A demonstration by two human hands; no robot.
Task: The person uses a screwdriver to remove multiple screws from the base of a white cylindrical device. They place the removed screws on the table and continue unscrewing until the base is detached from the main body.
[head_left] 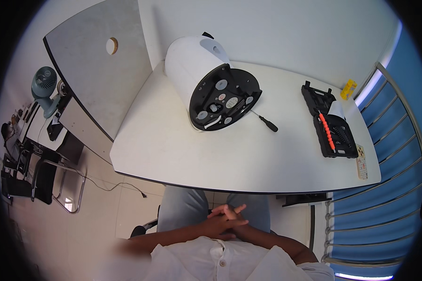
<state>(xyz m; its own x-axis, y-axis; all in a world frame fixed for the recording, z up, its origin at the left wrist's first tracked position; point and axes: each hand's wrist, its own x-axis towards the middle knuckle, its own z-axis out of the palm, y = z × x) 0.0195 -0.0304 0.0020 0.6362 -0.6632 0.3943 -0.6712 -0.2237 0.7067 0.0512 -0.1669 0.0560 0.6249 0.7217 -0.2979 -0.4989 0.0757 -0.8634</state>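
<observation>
At the bottom centre of the frame, the left hand [219, 224] and right hand [233, 220] rest clasped in the lap, fingers [239, 209] interlaced and holding nothing, below the near edge of the white rounded counter [173, 154]. Higher, at centre, a black-handled screwdriver [263, 120] lies just beside the large white plastic appliance [192, 65], tipped on its side so its black round base plate [224, 97] faces the person. At the right sits an open black tool case [330, 126] with an orange bit holder [326, 131]. To work well, I judge one hand should steady the appliance while the other takes the screwdriver.
</observation>
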